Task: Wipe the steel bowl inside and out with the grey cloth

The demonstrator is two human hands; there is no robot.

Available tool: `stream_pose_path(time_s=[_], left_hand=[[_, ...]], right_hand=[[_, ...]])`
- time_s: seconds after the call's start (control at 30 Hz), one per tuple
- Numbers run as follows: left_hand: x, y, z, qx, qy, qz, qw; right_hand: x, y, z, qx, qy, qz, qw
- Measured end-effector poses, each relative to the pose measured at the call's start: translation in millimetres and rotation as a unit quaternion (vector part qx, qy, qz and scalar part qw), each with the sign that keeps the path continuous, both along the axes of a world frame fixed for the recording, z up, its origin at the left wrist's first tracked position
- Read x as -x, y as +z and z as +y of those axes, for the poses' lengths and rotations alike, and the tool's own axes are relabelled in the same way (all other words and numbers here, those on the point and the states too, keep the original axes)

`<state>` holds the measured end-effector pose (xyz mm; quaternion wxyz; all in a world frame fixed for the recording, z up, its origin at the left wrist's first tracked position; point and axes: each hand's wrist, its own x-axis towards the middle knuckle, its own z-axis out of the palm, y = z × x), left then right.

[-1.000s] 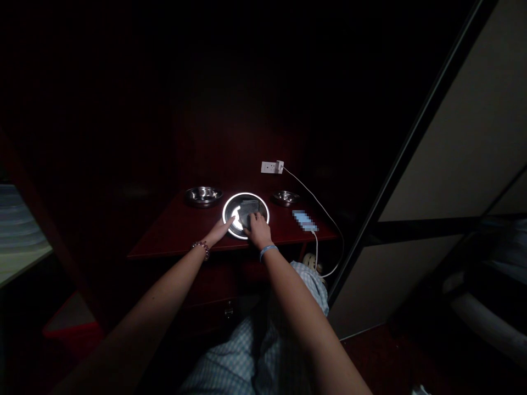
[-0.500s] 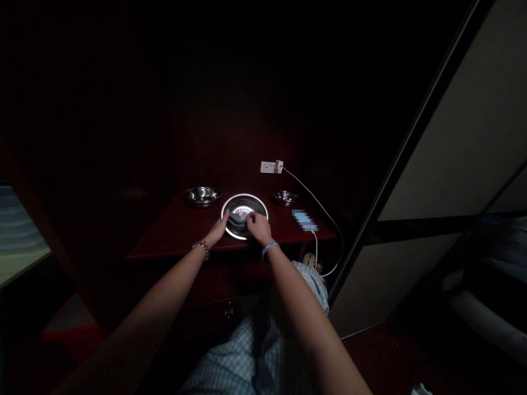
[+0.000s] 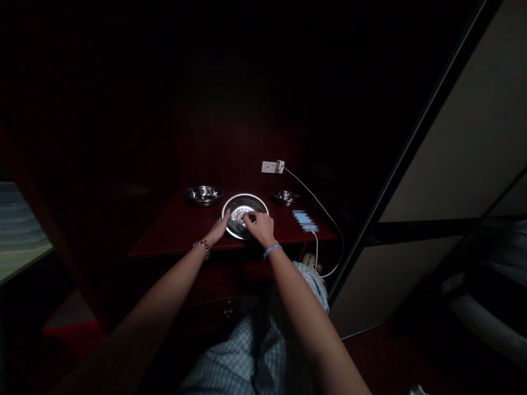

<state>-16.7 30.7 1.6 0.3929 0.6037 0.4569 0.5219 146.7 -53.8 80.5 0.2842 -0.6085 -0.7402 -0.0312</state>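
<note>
A shiny steel bowl (image 3: 237, 204) sits near the front of the dark red table, in the middle of the head view. My left hand (image 3: 218, 227) grips its left side, with the thumb over the rim and the other fingers hidden behind the wall. Over the bowl's right half, my right hand (image 3: 260, 225) is closed, its fingertips pinched together down inside the bowl. Whatever lies between those fingertips is too small and dark to make out.
A second steel bowl (image 3: 203, 196) stands at the back left, and a smaller steel bowl (image 3: 286, 197) at the back right. A blurred-out phone (image 3: 305, 220) lies on the table (image 3: 164, 237) at right. Its white cable (image 3: 316, 198) loops to a wall socket (image 3: 269, 167).
Inside the bowl, my right hand has shifted slightly up and its fingers have changed their pose. My left hand keeps its hold on the rim.
</note>
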Motion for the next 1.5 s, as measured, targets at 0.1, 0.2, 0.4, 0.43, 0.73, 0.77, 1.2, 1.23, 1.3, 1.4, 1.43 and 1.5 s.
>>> stream_pose_path(time_s=[0.1, 0.2, 0.4, 0.43, 0.73, 0.77, 1.2, 1.23, 1.3, 1.4, 1.43, 1.5], left_hand=[[-1, -0.4, 1, 0.004, -0.007, -0.015, 1.000], [-2, 0.2, 1, -0.017, -0.001, -0.018, 1.000], [0, -2.7, 3, 0.008, -0.005, -0.009, 1.000], [1, -3.5, 4, 0.013, -0.005, -0.007, 1.000], [0, -5.1, 7, 0.012, -0.003, -0.019, 1.000], [0, -4.8, 7, 0.008, -0.005, -0.023, 1.000], [-2, -0.1, -1, -0.001, 0.004, -0.018, 1.000], [-2, -0.1, -1, -0.004, 0.004, -0.019, 1.000], [-2, -0.7, 0, -0.007, 0.006, -0.020, 1.000], [-1, -3.3, 2, -0.004, 0.005, -0.016, 1.000], [-1, -4.4, 3, -0.005, 0.003, -0.015, 1.000], [0, -6.5, 5, -0.010, 0.001, -0.017, 1.000]], right_hand=[[0, -4.9, 0, -0.017, 0.086, -0.062, 0.994], [-1, -11.2, 3, -0.015, 0.137, -0.141, 0.980], [-3, -14.0, 11, -0.026, 0.129, -0.160, 0.978], [-3, -13.6, 12, -0.031, 0.123, -0.162, 0.979], [-2, -11.4, 10, -0.055, 0.099, -0.195, 0.974], [-2, -11.3, 9, -0.046, 0.110, -0.209, 0.971], [-4, -12.6, 7, 0.038, 0.111, -0.221, 0.968], [-5, -13.2, 7, 0.036, 0.111, -0.222, 0.968], [-5, -14.5, 8, 0.024, 0.111, -0.220, 0.969], [-5, -16.0, 9, 0.027, 0.118, -0.217, 0.969], [-5, -16.3, 9, 0.038, 0.121, -0.218, 0.968], [-5, -16.3, 10, 0.062, 0.124, -0.213, 0.967]])
